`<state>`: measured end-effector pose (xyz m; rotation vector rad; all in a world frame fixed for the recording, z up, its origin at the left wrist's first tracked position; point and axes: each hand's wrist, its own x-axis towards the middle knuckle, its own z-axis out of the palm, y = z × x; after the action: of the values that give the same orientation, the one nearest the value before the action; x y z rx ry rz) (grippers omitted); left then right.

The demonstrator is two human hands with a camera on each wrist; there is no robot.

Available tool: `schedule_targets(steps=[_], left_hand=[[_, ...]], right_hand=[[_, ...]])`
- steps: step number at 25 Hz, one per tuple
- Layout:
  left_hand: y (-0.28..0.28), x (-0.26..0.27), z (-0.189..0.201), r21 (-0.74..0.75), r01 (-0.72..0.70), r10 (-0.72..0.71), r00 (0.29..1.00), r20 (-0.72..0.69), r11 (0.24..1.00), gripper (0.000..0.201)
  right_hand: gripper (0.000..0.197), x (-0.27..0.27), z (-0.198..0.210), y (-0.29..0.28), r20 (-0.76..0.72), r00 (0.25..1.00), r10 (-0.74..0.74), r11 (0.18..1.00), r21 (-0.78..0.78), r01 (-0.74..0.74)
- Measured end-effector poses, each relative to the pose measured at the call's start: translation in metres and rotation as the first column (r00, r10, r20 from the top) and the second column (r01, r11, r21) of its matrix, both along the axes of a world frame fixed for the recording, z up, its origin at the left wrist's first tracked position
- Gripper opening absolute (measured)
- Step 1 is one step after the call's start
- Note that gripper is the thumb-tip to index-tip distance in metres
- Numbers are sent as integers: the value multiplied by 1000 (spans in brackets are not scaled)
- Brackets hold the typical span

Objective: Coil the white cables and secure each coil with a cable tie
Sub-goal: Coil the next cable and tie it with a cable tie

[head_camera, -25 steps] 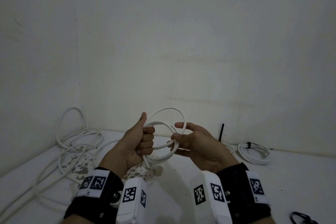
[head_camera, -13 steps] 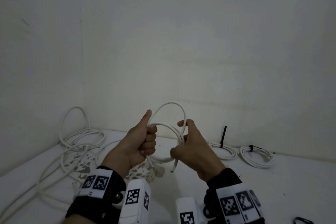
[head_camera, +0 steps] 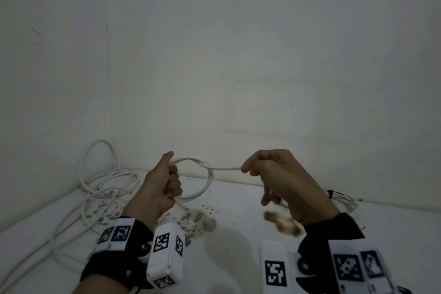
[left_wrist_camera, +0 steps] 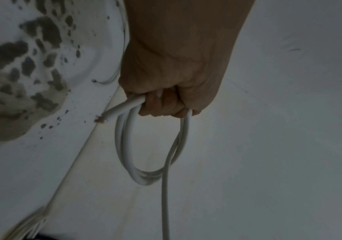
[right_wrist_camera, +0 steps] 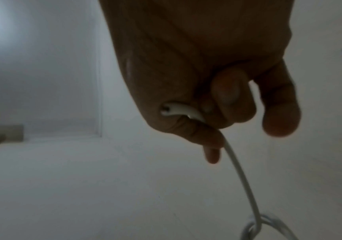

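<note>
Where fingers hide it, cable end (right_wrist_camera: 167, 110).

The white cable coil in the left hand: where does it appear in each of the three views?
Head: white cable coil left of centre, gripped by the left hand.
Left wrist: the coil hangs at centre, below the fist.
Right wrist: only its top shows, bottom edge right of centre.
Shared landmark: the straight strand running to the right hand.

The right hand (head_camera: 284, 181) hides most of the tied coil (head_camera: 343, 200) at the head view's right, the left hand (head_camera: 164, 186) covers the strands of the coil (head_camera: 202, 181) it grips, and the loose cables (head_camera: 71, 217) run off the lower left edge.
</note>
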<state>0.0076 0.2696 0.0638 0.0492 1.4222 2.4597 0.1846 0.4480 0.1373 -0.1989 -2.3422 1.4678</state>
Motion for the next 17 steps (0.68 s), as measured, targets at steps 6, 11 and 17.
schedule_targets(steps=[6,11,17], left_hand=[[-3,-3,0,214,114,-127,991,48,970,53],[-3,4,14,360,199,-232,971,51,912,57],[16,17,24,375,200,-227,973,29,905,56]], right_hand=[[35,-2,-7,-4,105,972,212,937,261,-232],[24,-8,-18,0,8,985,173,753,644,-137],[21,-20,-29,-18,7,975,222,732,660,-171]])
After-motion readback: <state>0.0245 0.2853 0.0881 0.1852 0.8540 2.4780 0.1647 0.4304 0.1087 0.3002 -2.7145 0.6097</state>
